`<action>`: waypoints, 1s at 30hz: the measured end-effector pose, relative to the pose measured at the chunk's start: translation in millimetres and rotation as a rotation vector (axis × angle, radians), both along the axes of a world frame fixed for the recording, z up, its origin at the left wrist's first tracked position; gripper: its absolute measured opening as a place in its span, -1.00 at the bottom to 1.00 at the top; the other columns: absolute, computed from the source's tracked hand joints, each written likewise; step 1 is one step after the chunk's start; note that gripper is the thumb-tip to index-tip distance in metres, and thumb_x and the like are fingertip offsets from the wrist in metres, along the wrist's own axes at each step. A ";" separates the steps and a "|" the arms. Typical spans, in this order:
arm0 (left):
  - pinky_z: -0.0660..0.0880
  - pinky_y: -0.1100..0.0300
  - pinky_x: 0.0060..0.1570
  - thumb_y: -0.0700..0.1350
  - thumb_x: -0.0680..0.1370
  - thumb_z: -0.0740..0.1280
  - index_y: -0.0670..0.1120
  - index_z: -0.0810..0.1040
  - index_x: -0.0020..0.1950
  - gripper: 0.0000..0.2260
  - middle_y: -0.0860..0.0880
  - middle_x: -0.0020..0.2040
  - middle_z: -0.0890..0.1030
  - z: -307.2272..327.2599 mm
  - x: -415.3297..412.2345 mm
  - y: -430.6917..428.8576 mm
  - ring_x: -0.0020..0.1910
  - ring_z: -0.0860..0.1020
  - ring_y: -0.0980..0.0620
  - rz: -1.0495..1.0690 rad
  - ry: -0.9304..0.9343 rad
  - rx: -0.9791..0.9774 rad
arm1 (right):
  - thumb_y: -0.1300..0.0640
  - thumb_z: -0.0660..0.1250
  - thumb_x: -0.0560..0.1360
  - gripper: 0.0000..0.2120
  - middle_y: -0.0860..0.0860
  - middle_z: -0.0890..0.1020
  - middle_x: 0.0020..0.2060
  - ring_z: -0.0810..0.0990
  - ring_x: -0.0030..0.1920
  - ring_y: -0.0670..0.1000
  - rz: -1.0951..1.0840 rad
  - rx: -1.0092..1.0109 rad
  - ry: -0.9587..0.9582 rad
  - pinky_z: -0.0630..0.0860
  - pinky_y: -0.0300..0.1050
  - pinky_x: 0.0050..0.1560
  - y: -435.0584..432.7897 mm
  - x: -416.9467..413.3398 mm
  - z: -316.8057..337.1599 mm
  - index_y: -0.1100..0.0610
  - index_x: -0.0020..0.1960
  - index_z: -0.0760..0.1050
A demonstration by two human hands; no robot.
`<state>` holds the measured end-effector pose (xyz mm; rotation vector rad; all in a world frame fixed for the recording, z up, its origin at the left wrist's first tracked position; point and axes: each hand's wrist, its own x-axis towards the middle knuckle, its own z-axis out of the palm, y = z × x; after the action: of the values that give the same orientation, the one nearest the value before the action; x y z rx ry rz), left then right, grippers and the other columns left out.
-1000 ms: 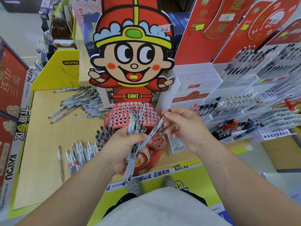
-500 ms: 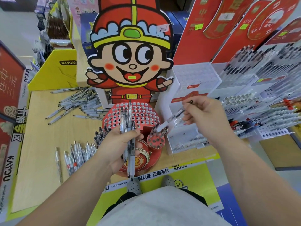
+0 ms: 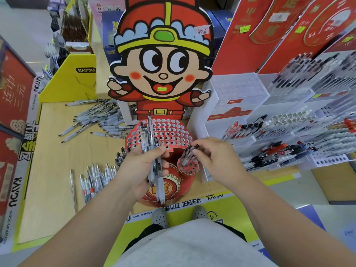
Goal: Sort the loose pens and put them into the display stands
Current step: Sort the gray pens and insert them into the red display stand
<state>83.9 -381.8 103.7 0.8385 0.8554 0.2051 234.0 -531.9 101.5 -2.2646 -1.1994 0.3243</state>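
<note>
Centrally, pens [image 3: 150, 139] in left hand [image 3: 138, 170], pen [image 3: 187, 157] in right hand [image 3: 217, 160]

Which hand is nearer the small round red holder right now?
Right. The right hand pinches a pen at the small round red holder; the left hand grips a bundle of pens, off to its left.

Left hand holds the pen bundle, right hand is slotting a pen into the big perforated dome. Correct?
Not the dome. The head view shows the right hand slotting its pen into the small round stand; left hand holds the bundle.
</note>
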 end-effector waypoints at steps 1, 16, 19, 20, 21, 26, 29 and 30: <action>0.54 0.12 -0.41 -0.23 0.59 0.38 -0.15 0.57 0.04 -0.95 -0.12 -0.22 0.64 0.7 -0.4 -0.4 -0.39 0.55 -0.02 0.005 -0.001 -0.003 | 0.17 0.40 0.57 -0.81 -0.16 0.52 -0.15 0.48 -0.18 -0.14 0.011 -0.001 -0.009 0.39 -0.34 -0.10 1.1 -0.4 0.8 0.11 0.17 0.64; 0.53 0.09 -0.38 -0.19 0.61 0.37 -0.14 0.55 0.07 -0.94 -0.11 -0.22 0.62 0.7 -3.1 -0.2 -0.37 0.54 -0.02 0.033 -0.012 0.001 | 0.10 0.42 0.54 -0.81 -0.05 0.67 -0.15 0.61 -0.13 0.01 -0.008 -0.070 -0.017 0.55 -0.09 -0.10 15.3 -8.8 -13.6 0.05 0.15 0.60; 0.54 0.10 -0.38 -0.19 0.62 0.35 -0.14 0.55 0.08 -0.94 -0.11 -0.23 0.62 2.4 -3.2 -0.8 -0.39 0.54 -0.02 0.034 -0.023 -0.008 | 0.10 0.43 0.53 -0.81 -0.02 0.68 -0.09 0.62 -0.08 0.01 0.042 -0.148 -0.027 0.54 -0.12 -0.05 17.6 -10.4 -18.4 0.06 0.14 0.62; 0.54 0.10 -0.38 -0.19 0.62 0.35 -0.14 0.54 0.08 -0.94 -0.12 -0.23 0.62 2.9 -3.5 -1.0 -0.39 0.54 -0.02 0.034 -0.027 -0.013 | 0.10 0.43 0.53 -0.81 -0.02 0.68 -0.07 0.63 -0.07 0.02 0.052 -0.165 -0.037 0.52 -0.15 -0.06 17.7 -11.4 -20.3 0.06 0.14 0.62; 0.54 0.09 -0.38 -0.19 0.62 0.35 -0.14 0.54 0.09 -0.93 -0.12 -0.22 0.62 3.4 -3.7 -1.1 -0.39 0.55 -0.02 0.034 -0.031 -0.019 | 0.09 0.43 0.53 -0.81 -0.02 0.68 -0.06 0.63 -0.06 0.02 0.053 -0.170 -0.046 0.49 -0.17 -0.08 17.6 -12.2 -21.7 0.06 0.13 0.62; 0.55 0.07 -0.38 -0.28 0.62 0.25 -0.22 0.50 0.06 -0.94 -0.19 -0.20 0.64 3.1 -6.4 -0.1 -0.37 0.55 -0.08 0.069 -0.043 -0.073 | 0.06 0.42 0.54 -0.78 -0.01 0.70 -0.02 0.64 -0.02 0.04 0.014 -0.178 -0.060 0.54 -0.12 -0.04 19.6 -16.5 -26.0 0.06 0.17 0.61; 0.58 0.05 -0.35 -0.32 0.62 0.19 -0.22 0.49 0.11 -0.87 -0.19 -0.19 0.65 1.8 -8.4 0.2 -0.35 0.57 -0.09 0.075 -0.055 -0.083 | 0.06 0.42 0.54 -0.78 0.00 0.70 -0.01 0.65 -0.03 0.06 -0.010 -0.154 -0.072 0.55 -0.09 -0.07 21.3 -19.2 -29.2 0.06 0.16 0.61; 0.59 0.05 -0.34 -0.32 0.62 0.18 -0.22 0.50 0.13 -0.85 -0.19 -0.17 0.66 1.8 -9.1 0.1 -0.33 0.58 -0.09 0.069 -0.063 -0.078 | 0.05 0.42 0.54 -0.79 0.00 0.70 -0.02 0.65 -0.03 0.07 -0.012 -0.151 -0.076 0.54 -0.09 -0.08 21.9 -19.3 -29.2 0.06 0.16 0.61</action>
<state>74.8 -381.7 105.5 0.7274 0.8290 0.2557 214.7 -510.0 72.2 -2.4319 -1.2365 0.3370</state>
